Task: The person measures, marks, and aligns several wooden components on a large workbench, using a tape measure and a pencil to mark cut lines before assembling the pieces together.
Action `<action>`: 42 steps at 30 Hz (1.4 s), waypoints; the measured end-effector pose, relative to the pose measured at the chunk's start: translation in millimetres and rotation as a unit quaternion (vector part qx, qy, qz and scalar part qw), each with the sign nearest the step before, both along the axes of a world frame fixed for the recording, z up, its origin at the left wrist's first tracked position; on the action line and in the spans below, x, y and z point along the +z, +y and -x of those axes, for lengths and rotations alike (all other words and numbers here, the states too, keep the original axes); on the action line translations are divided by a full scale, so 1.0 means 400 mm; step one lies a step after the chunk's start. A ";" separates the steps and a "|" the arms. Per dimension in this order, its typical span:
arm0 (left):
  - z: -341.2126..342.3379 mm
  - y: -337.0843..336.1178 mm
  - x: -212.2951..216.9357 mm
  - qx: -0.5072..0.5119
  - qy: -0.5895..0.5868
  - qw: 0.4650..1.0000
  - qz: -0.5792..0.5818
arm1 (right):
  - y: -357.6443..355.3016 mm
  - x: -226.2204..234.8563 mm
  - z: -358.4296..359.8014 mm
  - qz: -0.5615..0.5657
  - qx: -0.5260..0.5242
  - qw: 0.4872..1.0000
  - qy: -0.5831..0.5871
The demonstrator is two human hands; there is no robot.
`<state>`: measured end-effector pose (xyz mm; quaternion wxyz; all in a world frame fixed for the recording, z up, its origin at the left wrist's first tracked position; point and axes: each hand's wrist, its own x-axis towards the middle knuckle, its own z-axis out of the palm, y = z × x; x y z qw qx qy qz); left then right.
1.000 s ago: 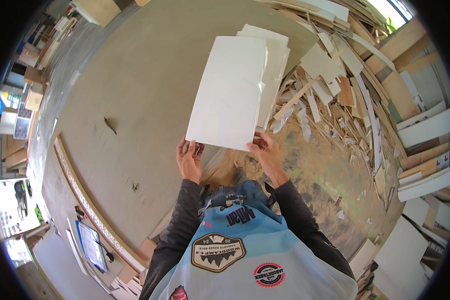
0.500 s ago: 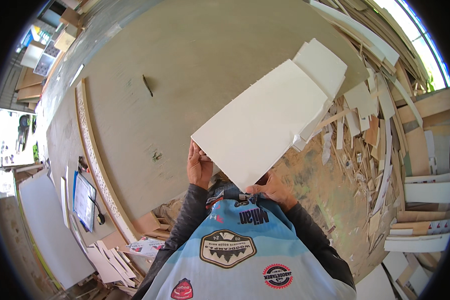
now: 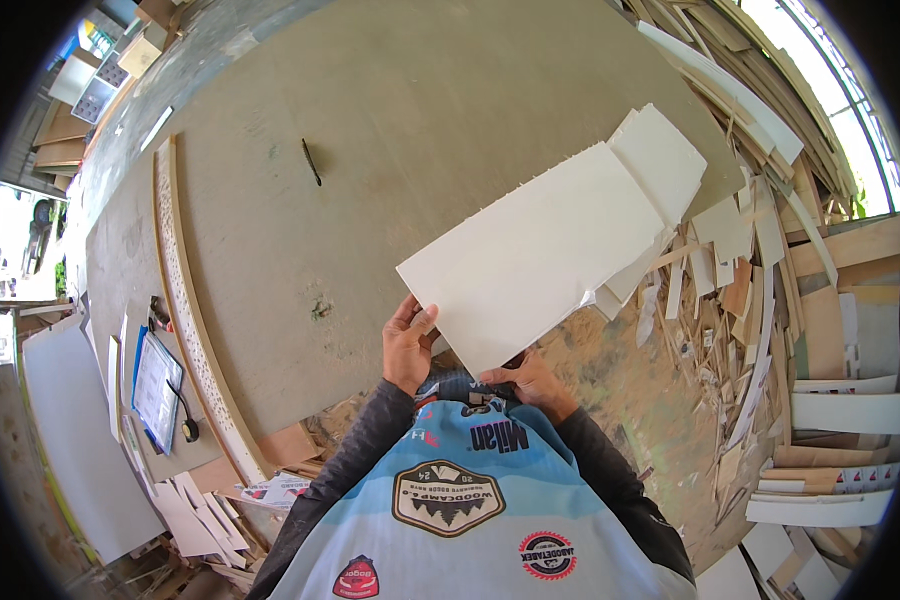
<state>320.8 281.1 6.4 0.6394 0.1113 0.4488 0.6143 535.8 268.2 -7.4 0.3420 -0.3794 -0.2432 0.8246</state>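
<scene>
I hold a stack of white rectangular boards (image 3: pixel 550 250) in front of my chest, angled up to the right. My left hand (image 3: pixel 407 345) grips the stack's near left corner, thumb on top. My right hand (image 3: pixel 526 378) holds the near edge from underneath, partly hidden by the boards. A second white board (image 3: pixel 660 155) sticks out beyond the top one at the far end. Below the boards lies a big grey-brown sheet (image 3: pixel 390 130) flat on the floor.
A dark pencil-like stick (image 3: pixel 312 162) lies on the big sheet. Offcuts and wood strips (image 3: pixel 760 300) pile up on the right. A perforated wooden strip (image 3: pixel 185 300) runs along the sheet's left edge, with a clipboard (image 3: pixel 156 388) and white panels (image 3: pixel 80 440) beyond.
The boards have swung from pointing nearly straight ahead to leaning right. My view has shifted so the large sheet fills more of the picture.
</scene>
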 end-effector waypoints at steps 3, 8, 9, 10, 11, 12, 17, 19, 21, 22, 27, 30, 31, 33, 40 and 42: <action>0.008 0.001 -0.035 -0.014 0.058 0.998 -0.004 | 0.000 -0.004 0.000 0.056 -0.018 0.998 -0.012; 0.044 0.004 -0.084 -0.024 0.078 0.997 -0.008 | 0.092 -0.004 -0.040 0.045 -0.266 0.961 0.056; 0.060 0.004 -0.083 -0.031 0.083 0.996 -0.013 | 0.109 -0.026 -0.059 0.014 -0.293 0.955 0.052; 0.068 0.002 -0.084 -0.029 0.074 0.997 -0.017 | 0.117 -0.060 -0.078 0.020 -0.305 0.951 0.037; 0.083 -0.002 -0.083 -0.026 0.069 0.997 -0.020 | 0.116 -0.072 -0.078 0.017 -0.299 0.954 0.028; 0.104 -0.001 -0.080 -0.023 0.065 0.997 -0.027 | 0.109 -0.079 -0.062 0.012 -0.293 0.956 0.020; 0.269 -0.078 -0.158 -0.003 0.107 0.994 -0.030 | 0.066 -0.072 0.046 -0.060 -0.204 0.977 0.019; 0.289 -0.102 -0.153 0.034 0.111 0.992 -0.043 | 0.054 -0.037 0.078 -0.113 -0.139 0.983 -0.036; 0.291 -0.110 -0.102 0.075 0.124 0.987 -0.068 | 0.053 -0.001 0.096 -0.159 -0.081 0.981 -0.072; 0.311 -0.113 -0.111 0.043 0.123 0.988 -0.085 | 0.056 0.016 0.096 -0.178 -0.056 0.979 -0.082; 0.349 -0.170 -0.109 0.106 0.068 0.987 -0.098 | 0.046 0.093 0.177 -0.272 0.006 0.955 -0.117; 0.366 -0.203 -0.124 0.131 0.049 0.986 -0.090 | 0.029 0.105 0.209 -0.301 0.028 0.944 -0.129; 0.378 -0.213 -0.146 0.136 0.049 0.985 -0.090 | 0.024 0.118 0.221 -0.305 0.025 0.943 -0.130; 0.379 -0.224 -0.149 0.148 0.038 0.984 -0.087 | 0.013 0.119 0.233 -0.331 0.023 0.933 -0.143; 0.393 -0.262 -0.179 0.168 -0.006 0.984 -0.060 | -0.011 0.065 0.261 -0.381 0.039 0.907 -0.178; 0.396 -0.264 -0.178 0.162 -0.013 0.985 -0.050 | -0.011 0.053 0.265 -0.380 0.052 0.902 -0.197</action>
